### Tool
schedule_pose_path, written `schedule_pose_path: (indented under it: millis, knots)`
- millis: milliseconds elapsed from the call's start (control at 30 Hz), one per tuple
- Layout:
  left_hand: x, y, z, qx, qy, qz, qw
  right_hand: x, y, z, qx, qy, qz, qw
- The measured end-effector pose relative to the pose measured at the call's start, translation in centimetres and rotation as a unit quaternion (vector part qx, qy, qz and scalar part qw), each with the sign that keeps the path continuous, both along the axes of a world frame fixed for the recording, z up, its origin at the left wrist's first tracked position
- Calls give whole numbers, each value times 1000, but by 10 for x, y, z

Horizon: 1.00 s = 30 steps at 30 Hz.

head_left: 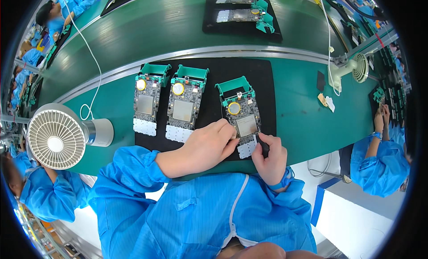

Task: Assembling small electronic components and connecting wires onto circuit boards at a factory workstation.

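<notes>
On a black mat, the rightmost circuit board (pixel 246 124) lies between my hands, with a green plastic frame (pixel 235 85) at its far end and a round, yellow-rimmed coin cell (pixel 234 108). My left hand (pixel 210 142) is closed, its fingertips at the board's left edge. At the lower right edge, my right hand (pixel 273 161) pinches a small black object (pixel 263 147) whose kind is mostly hidden by the fingers. Two similar circuit boards, one in the middle (pixel 182 108) and one at the left (pixel 145 104), lie left of my hands.
The black mat (pixel 209 71) covers part of the green table (pixel 307 121). A white fan (pixel 55 136) stands at the left, a small pale fan (pixel 356 69) at the far right. Beyond a metal rail, more boards rest on a black tray (pixel 272 34). Co-workers sit on both sides.
</notes>
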State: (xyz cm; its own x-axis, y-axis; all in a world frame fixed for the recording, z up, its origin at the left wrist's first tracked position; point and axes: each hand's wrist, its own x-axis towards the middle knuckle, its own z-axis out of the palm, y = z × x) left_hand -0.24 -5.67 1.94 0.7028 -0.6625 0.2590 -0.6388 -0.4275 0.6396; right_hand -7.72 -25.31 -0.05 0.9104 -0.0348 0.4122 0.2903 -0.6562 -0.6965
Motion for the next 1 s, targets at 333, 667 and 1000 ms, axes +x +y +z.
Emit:
schedule_pose_path:
  millis: [333,667,1000]
  knots:
    - [0,0,-1,26,-11,-10,1000,1,4,-3,-19,-8,0,1000]
    - [4,1,-1,3,-9,-2,1000,5,2,-1,30,23,-14,999]
    - [1,7,-2,5,-3,4,1000,3,10,-3,-18,16,-2,1000]
